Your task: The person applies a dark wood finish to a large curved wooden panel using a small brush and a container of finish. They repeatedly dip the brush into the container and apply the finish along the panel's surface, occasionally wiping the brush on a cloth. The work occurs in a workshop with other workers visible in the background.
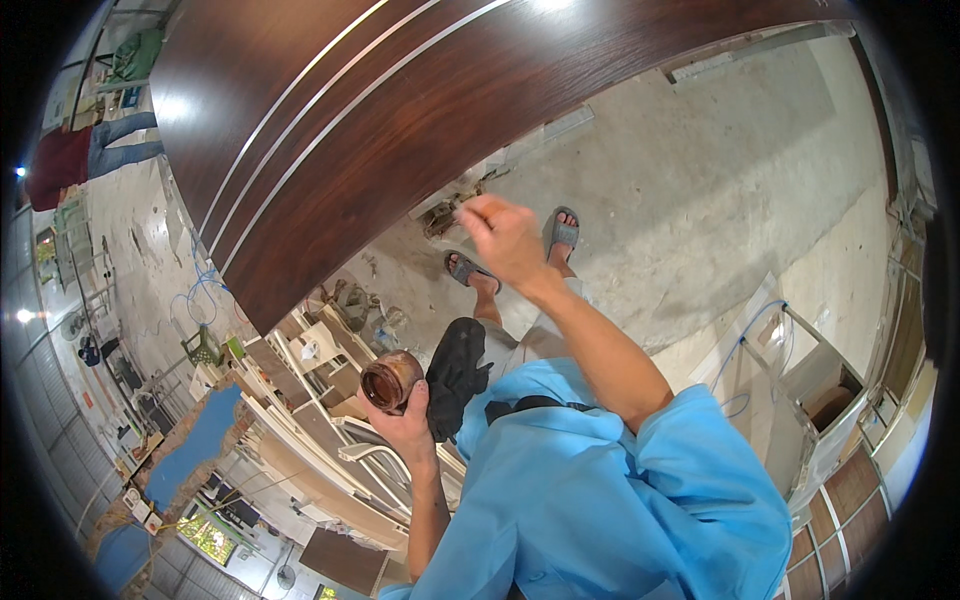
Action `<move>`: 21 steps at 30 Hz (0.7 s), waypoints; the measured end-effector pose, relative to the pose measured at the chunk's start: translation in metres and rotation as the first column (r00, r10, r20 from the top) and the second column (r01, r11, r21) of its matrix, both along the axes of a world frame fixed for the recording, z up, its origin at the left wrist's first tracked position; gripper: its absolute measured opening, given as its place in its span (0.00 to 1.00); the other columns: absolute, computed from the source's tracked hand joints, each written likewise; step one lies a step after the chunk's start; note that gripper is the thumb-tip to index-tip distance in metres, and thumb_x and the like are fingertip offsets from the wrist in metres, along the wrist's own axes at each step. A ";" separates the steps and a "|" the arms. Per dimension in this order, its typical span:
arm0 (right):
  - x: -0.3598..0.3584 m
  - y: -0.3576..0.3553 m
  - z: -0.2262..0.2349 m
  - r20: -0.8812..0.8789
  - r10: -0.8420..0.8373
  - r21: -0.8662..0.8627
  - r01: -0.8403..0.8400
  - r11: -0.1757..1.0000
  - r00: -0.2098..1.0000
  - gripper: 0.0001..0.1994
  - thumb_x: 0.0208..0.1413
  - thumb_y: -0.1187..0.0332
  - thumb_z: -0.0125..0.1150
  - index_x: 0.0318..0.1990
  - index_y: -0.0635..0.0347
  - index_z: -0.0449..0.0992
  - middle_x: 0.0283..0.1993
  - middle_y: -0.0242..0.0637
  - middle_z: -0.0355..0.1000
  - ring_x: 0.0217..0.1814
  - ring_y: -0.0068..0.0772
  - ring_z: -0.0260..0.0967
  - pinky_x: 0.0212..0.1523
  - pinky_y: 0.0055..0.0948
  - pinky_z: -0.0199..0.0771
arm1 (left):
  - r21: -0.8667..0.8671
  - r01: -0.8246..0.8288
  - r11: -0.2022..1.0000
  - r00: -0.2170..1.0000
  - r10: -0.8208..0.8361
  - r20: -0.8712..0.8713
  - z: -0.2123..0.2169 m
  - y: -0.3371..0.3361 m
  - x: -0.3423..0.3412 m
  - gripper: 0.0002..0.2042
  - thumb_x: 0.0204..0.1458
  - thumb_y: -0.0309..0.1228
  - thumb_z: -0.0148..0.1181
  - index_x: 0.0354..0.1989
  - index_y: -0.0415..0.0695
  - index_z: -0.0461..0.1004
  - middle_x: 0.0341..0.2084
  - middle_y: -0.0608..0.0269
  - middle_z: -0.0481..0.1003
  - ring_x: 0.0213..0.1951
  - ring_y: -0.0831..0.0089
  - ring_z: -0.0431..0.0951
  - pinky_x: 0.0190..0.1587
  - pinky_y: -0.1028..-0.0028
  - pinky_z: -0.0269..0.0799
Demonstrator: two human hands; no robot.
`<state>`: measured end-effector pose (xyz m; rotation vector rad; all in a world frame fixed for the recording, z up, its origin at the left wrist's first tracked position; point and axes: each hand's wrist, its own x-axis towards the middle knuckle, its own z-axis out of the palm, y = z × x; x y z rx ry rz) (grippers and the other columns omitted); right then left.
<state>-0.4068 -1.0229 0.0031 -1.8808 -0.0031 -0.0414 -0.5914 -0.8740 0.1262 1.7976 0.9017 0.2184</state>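
Note:
My left hand (408,425) is wrapped round a small open jar (392,380), stained brown, with dark brown residue inside. In front of me my right hand (503,240) is raised with its fingers curled together; it is slightly blurred, and what they hold, if anything, is hidden. Just beyond it lies a large glossy dark brown wood panel (370,165) with three thin silver strips across it. Right of the jar, a crumpled black cloth-like thing (460,365) hangs close to my left hand.
Long boards and frame pieces (310,430) are stacked at my left. Debris (350,305) lies on the floor under the panel's near edge. At the right stands a metal-framed box (825,400) with a blue hose (745,350). Another person (90,155) stands far left.

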 end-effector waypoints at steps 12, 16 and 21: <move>-0.014 0.055 -0.005 0.017 0.102 -0.040 -0.102 0.994 0.995 0.08 0.56 0.66 0.64 0.34 0.61 0.80 0.31 0.44 0.77 0.29 0.43 0.75 0.31 0.35 0.72 | 0.033 0.019 0.999 1.000 -0.018 -0.014 0.000 0.026 -0.013 0.32 0.46 0.31 0.74 0.58 0.35 0.65 0.50 0.54 0.72 0.51 0.65 0.74 0.58 0.67 0.69; -0.020 0.057 0.001 -0.039 0.017 0.043 -0.016 0.999 0.999 0.08 0.56 0.65 0.64 0.34 0.61 0.81 0.30 0.43 0.77 0.30 0.42 0.76 0.32 0.35 0.72 | 0.040 -0.032 0.999 0.999 0.033 -0.015 0.003 0.039 -0.017 0.31 0.45 0.30 0.74 0.57 0.35 0.65 0.49 0.55 0.72 0.50 0.65 0.74 0.57 0.67 0.70; -0.018 0.054 0.000 -0.236 -0.107 0.023 0.115 0.993 0.966 0.09 0.55 0.64 0.64 0.33 0.61 0.79 0.34 0.42 0.77 0.36 0.50 0.76 0.36 0.40 0.74 | 0.034 -0.036 0.999 0.999 0.036 -0.006 0.002 0.053 -0.021 0.30 0.45 0.30 0.73 0.56 0.37 0.65 0.48 0.56 0.71 0.49 0.67 0.74 0.56 0.68 0.70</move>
